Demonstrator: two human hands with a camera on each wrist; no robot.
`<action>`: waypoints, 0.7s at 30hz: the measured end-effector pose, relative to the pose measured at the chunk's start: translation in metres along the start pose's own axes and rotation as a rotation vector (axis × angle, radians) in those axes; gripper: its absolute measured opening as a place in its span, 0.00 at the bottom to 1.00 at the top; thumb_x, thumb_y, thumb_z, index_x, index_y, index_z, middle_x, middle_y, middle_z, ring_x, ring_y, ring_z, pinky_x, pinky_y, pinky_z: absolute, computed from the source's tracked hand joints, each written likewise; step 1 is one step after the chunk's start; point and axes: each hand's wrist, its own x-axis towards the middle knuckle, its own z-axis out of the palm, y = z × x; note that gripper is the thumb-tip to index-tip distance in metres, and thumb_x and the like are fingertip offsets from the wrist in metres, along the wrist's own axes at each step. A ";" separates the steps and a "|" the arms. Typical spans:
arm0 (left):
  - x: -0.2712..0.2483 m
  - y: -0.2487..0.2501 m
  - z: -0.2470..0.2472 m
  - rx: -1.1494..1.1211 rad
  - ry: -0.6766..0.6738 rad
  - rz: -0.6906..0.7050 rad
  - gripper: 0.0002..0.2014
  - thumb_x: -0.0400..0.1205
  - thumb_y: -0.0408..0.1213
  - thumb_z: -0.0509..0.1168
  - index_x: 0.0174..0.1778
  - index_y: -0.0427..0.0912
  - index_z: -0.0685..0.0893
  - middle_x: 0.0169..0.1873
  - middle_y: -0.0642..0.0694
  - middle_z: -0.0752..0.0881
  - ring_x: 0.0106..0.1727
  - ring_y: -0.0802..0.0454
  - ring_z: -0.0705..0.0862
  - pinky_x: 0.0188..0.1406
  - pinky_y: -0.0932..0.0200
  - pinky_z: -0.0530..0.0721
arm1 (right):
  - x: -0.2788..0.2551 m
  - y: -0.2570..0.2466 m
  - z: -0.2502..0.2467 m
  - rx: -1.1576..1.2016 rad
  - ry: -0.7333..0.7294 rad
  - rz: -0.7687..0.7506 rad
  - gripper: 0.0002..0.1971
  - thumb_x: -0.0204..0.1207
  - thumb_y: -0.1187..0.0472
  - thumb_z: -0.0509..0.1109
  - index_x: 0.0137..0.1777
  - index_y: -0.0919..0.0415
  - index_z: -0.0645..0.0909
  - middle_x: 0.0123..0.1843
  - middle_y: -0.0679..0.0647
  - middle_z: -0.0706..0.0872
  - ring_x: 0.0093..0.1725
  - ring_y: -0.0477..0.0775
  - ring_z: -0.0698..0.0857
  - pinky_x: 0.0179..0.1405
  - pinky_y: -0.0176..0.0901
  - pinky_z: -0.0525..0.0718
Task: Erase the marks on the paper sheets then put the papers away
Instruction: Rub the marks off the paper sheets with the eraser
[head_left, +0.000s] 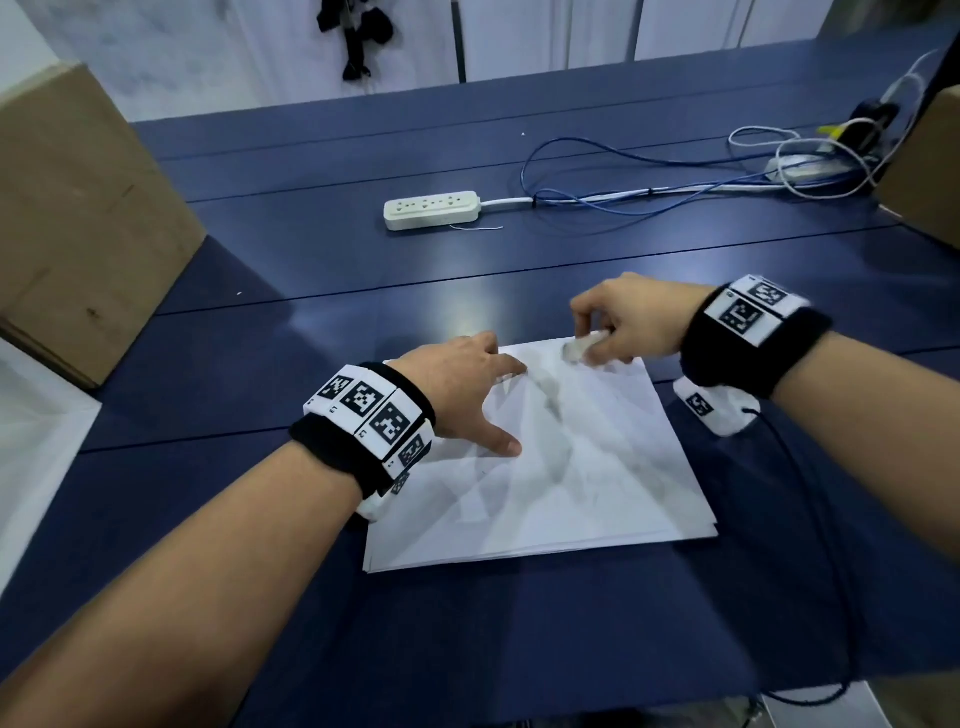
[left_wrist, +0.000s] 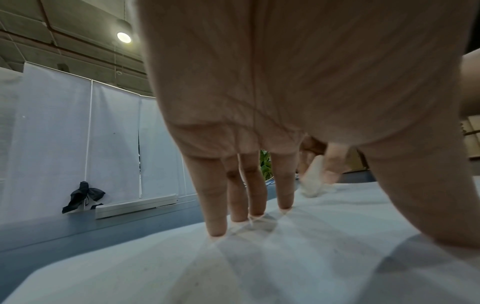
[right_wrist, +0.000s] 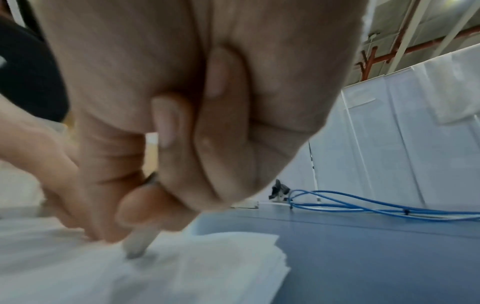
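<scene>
left hand flat with straight fingers pressing stack of white paper sheets on dark blue table, right hand pinching small white eraser at sheet's far edge, eraser blurred, marks not discernible

The right hand is motion-blurred, and its eraser seems mostly hidden by fingers.

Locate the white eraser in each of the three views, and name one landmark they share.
Head: eraser pinched in the right hand, at the paper stack's far edge.
Left wrist: right of centre, beyond the fingers.
Right wrist: lower centre-left, tip on the paper.
Shared landmark: the paper stack.
</scene>
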 end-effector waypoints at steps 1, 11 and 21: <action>0.000 0.000 0.001 0.000 0.004 0.002 0.47 0.67 0.70 0.72 0.81 0.60 0.65 0.58 0.56 0.68 0.66 0.51 0.75 0.55 0.48 0.83 | -0.009 -0.003 0.001 0.051 -0.074 -0.030 0.10 0.67 0.53 0.78 0.41 0.52 0.80 0.27 0.48 0.89 0.26 0.46 0.82 0.34 0.42 0.82; 0.001 -0.001 0.002 -0.010 0.008 0.012 0.47 0.67 0.70 0.72 0.81 0.61 0.65 0.53 0.58 0.64 0.65 0.51 0.74 0.54 0.50 0.81 | -0.002 -0.004 0.000 -0.029 0.035 0.035 0.09 0.70 0.54 0.77 0.46 0.52 0.81 0.29 0.50 0.90 0.31 0.45 0.84 0.37 0.41 0.81; 0.004 -0.001 0.000 0.002 -0.002 0.020 0.47 0.67 0.70 0.72 0.82 0.63 0.63 0.54 0.57 0.65 0.65 0.51 0.74 0.50 0.52 0.80 | -0.023 -0.012 0.002 0.059 -0.199 -0.044 0.09 0.68 0.53 0.79 0.43 0.52 0.82 0.30 0.55 0.89 0.26 0.45 0.81 0.28 0.34 0.77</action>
